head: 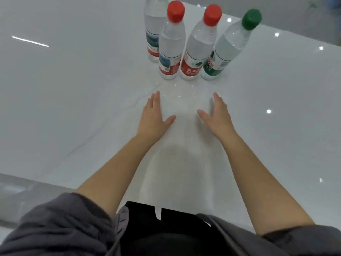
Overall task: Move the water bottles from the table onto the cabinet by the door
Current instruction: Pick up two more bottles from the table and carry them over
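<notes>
Rear bottle [153,24]: upper centre, upright on the white surface [73,108], top cut off by the frame.
Front row: left red-capped bottle [170,45], right red-capped bottle [198,45] and green-capped bottle [227,45] stand close together.
Left hand [155,117]: centre frame, palm down, fingers straight, thumb spread, holding nothing.
Right hand [215,117]: alongside, likewise flat and empty, below the bottles and apart from them.

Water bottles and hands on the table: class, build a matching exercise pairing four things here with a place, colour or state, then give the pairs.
Things:
1. green-capped bottle
2. bottle behind the row
3. left hand
4. table

Descriptions:
a. white and glossy
b. cap out of frame
c. right end of the row
d. open, holding nothing

Pairs: 1-c, 2-b, 3-d, 4-a
</notes>
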`<act>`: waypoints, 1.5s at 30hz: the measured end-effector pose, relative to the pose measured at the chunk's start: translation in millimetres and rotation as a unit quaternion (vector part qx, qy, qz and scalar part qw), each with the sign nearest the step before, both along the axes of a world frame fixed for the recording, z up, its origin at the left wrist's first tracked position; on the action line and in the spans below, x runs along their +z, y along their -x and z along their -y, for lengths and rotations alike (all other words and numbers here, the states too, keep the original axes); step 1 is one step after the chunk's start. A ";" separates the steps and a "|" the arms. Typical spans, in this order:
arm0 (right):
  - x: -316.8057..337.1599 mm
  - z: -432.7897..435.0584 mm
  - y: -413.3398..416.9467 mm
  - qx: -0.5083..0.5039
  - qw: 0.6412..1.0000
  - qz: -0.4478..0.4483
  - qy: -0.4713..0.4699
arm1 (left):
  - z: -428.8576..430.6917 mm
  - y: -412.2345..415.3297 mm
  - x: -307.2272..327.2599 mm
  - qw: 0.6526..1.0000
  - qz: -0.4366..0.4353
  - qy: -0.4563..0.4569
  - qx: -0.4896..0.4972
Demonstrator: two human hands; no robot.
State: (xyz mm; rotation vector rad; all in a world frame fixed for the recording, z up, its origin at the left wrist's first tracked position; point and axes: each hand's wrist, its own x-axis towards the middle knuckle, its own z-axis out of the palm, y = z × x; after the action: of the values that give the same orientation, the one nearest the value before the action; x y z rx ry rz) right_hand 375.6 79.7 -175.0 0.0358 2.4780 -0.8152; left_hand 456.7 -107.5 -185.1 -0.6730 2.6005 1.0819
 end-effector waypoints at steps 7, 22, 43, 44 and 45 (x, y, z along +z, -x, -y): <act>-5.9 15.4 53.8 -0.171 0.972 -0.065 0.145 | 18.6 71.2 -4.3 0.989 -0.076 -0.083 0.097; -22.2 33.1 99.2 -0.200 0.944 -0.138 0.222 | 39.1 107.7 -15.9 0.976 -0.171 -0.084 0.109; -17.8 33.2 -77.6 -0.322 0.925 -0.084 0.183 | 38.6 39.5 -6.6 0.972 -0.077 -0.141 -0.172; -12.5 31.0 -95.9 -0.337 0.920 -0.084 0.181 | 34.1 27.5 -5.9 0.968 -0.074 -0.142 -0.193; -7.7 31.1 -109.7 -0.345 0.918 -0.079 0.181 | 32.5 18.6 -5.6 0.965 -0.073 -0.144 -0.207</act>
State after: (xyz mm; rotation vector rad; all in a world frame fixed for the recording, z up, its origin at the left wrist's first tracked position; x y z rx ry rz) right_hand 485.3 48.6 -182.6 0.7730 2.4186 -1.6111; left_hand 438.1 -140.0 -190.7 0.0180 2.4626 1.3608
